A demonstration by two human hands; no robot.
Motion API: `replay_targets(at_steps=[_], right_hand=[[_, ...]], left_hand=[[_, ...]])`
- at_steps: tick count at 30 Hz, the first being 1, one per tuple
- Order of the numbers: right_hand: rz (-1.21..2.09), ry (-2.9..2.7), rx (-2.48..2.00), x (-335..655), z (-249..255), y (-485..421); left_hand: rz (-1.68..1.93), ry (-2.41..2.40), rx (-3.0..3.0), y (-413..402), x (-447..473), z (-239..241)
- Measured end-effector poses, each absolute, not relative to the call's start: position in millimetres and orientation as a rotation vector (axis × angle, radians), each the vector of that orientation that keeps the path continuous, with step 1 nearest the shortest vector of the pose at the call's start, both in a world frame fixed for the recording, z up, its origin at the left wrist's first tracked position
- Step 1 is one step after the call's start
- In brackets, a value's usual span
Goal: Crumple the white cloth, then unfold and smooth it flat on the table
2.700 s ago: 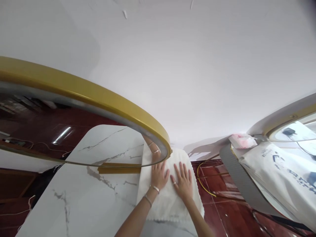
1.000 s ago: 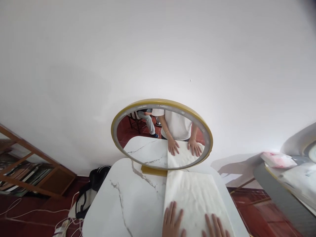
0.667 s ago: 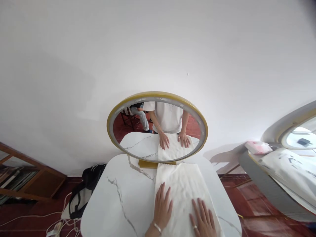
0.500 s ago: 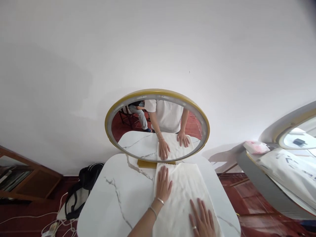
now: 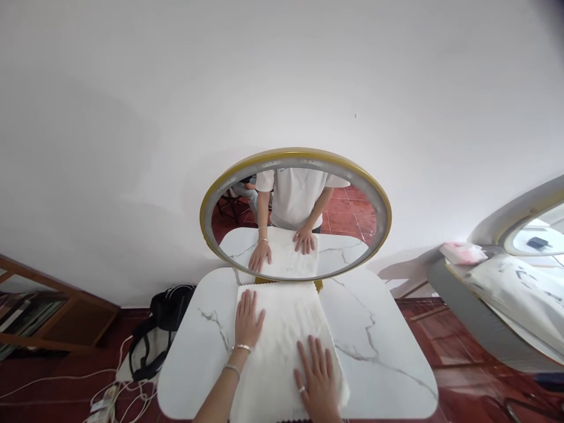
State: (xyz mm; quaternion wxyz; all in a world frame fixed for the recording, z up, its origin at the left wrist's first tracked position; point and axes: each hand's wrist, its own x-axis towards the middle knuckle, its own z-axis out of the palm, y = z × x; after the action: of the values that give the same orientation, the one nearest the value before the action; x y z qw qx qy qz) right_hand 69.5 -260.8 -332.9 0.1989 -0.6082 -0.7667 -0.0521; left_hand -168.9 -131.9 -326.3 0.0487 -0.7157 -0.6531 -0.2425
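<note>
A white cloth (image 5: 282, 320) with a scalloped edge lies spread over the white marble-patterned table (image 5: 374, 388). My left hand (image 5: 249, 320), with bracelets at the wrist, rests flat on its far left part, fingers extended. Nearer to me, my right hand (image 5: 318, 376) presses flat on the cloth's right side, fingers spread and a ring on one of them. Neither hand grips anything. Beyond the cloth stands a round gold-rimmed mirror (image 5: 295, 229), which reflects both hands and a white shirt. The cloth's near end runs to the bottom of the view.
To the left, a black bag (image 5: 170, 308) sits near tangled white cables (image 5: 127, 399) on the red floor, beside a wooden shelf (image 5: 66, 323). At right, a second table (image 5: 467, 311) bears a pink-white packet (image 5: 462, 252), a white printed bag (image 5: 520, 282) and another mirror (image 5: 537, 229).
The cloth has shifted left across the table, with both hands flat on it. More of the tabletop shows at right. The view has also turned slightly.
</note>
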Motion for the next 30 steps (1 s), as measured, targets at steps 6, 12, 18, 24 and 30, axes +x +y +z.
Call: replay_targets(at_steps=[6,12,18,24,30], right_hand=[[-0.105,-2.172,-1.811,72,-326,-266],[-0.141,-2.122,-1.984,114,-328,-284],[-0.217,-2.104,-1.984,144,-338,-288],[-0.215,-2.141,-1.832,124,-365,-285],[-0.115,-2.321,-1.537,80,-353,-275]], left_hand=[[-0.674,-1.741,-2.681,-129,-107,-317],[-0.619,-1.656,-2.953,-119,5,-306],[-0.716,-1.621,-2.926,-122,33,-311],[-0.63,-1.636,-2.804,-124,-2,-309],[-0.472,-1.683,-2.715,-127,-78,-298]])
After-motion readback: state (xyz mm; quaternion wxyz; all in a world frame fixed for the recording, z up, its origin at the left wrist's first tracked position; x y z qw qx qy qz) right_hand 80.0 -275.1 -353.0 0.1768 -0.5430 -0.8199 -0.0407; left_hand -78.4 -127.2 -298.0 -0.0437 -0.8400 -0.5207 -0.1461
